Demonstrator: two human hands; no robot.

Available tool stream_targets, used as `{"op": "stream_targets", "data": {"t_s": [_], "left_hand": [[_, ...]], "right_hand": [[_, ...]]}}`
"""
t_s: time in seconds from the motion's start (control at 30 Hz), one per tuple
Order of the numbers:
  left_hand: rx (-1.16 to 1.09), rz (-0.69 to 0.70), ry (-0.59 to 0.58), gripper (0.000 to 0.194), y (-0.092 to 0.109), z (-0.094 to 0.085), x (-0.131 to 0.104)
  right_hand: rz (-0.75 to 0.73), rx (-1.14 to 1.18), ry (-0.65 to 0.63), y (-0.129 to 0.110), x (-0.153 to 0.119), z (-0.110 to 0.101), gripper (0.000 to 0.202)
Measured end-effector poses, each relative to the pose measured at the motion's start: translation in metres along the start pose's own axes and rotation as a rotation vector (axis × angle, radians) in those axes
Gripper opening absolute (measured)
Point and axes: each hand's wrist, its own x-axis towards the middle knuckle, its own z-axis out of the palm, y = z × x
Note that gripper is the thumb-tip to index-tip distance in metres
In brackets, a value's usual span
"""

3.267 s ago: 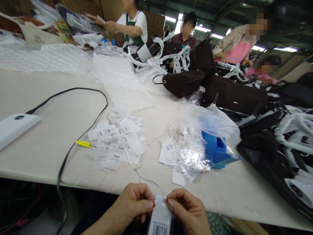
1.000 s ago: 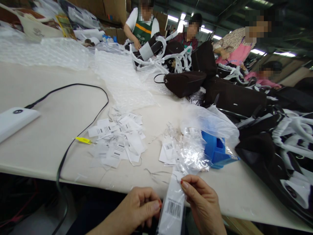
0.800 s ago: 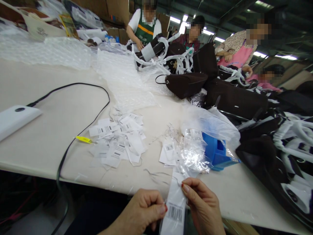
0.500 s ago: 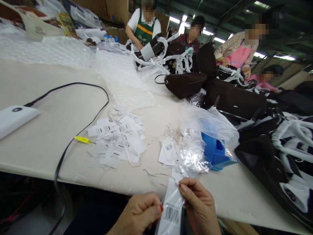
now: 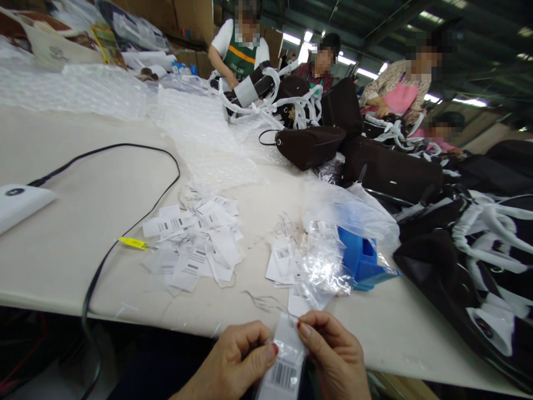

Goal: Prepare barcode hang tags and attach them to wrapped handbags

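My left hand (image 5: 237, 358) and my right hand (image 5: 333, 355) both pinch a small clear plastic sleeve with a white barcode tag (image 5: 283, 364) inside it, just below the near table edge. The right thumb and forefinger grip the sleeve's top; the left thumb presses its left side. A few thin loose threads (image 5: 263, 301) lie on the table just beyond my fingers.
A heap of barcode tags (image 5: 195, 247) lies mid-table, a smaller pile with clear sleeves (image 5: 320, 261) beside a blue box (image 5: 362, 261). A black cable (image 5: 125, 233) and white device (image 5: 16, 203) at left. Dark handbags (image 5: 316, 144) and bubble wrap (image 5: 200, 133) behind; other people work at the far side.
The sleeve with the tag has come lower and more upright between my hands, and my right hand has moved slightly left toward the left hand. The view has shifted a little.
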Motion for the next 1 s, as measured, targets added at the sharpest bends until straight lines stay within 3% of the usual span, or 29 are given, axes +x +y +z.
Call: {"op": "stream_targets", "data": {"t_s": [0.33,0.5,0.8,1.0], "left_hand": [[-0.243,-0.005,0.099,0.038,-0.004,0.004,0.012],[-0.388,-0.121,0.143,0.039,-0.002,0.011,0.011],[-0.353,-0.193,0.194,0.046,-0.018,0.012,0.011],[-0.286,-0.184,0.225,0.049,-0.012,0.012,0.008]], "right_hand": [[-0.042,-0.076,-0.051,0.004,-0.004,0.009,0.019],[-0.038,-0.046,0.008,0.009,-0.004,0.012,0.020],[-0.068,-0.151,0.050,0.006,0.000,0.009,0.024],[-0.146,-0.197,0.055,0.007,0.002,0.011,0.021]]}}
